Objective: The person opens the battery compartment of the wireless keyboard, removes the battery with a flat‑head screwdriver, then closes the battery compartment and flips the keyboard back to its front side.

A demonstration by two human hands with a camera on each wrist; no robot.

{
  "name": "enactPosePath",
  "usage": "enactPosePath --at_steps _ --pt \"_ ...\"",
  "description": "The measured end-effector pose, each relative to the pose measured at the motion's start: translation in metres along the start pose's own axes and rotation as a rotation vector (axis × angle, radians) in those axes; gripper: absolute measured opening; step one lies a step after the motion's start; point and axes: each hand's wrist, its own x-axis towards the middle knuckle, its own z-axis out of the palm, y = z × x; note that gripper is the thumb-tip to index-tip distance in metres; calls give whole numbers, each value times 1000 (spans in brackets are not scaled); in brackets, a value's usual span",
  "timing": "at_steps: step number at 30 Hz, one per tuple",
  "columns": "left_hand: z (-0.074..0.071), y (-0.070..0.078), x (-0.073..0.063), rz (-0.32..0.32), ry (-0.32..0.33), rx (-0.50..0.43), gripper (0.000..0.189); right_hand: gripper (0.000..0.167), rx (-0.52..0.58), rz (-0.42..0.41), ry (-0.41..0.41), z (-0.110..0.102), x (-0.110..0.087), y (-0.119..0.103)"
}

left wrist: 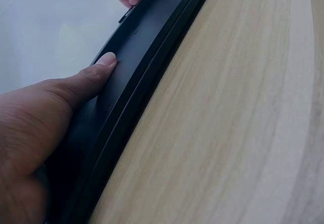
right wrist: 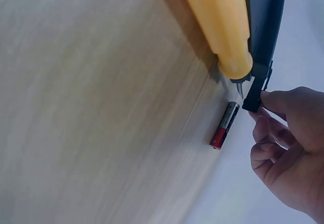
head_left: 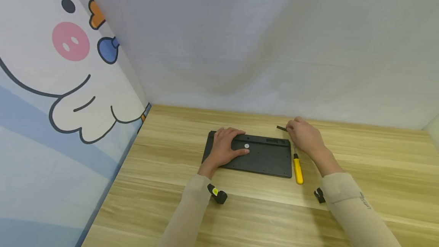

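A black keyboard lies with its underside up, its battery compartment uncovered at the far right. My left hand holds its left part, thumb flat on the underside and fingers over the far edge. Beyond the keyboard's far right corner, my right hand pinches a small black battery cover between thumb and fingertips. A screwdriver with a yellow handle lies along the keyboard's right edge. In the right wrist view, a red and silver battery lies near the screwdriver's tip; the right hand hides it in the head view.
The wooden table ends at a pale curtain-like backdrop behind the keyboard. To the left stands a cartoon-printed panel. Black camera mounts sit at both wrists.
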Motion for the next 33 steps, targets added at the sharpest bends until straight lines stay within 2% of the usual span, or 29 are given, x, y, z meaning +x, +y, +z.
enactPosePath --at_steps 33 --pt "-2 2 -4 2 2 5 63 22 73 -54 80 2 -17 -16"
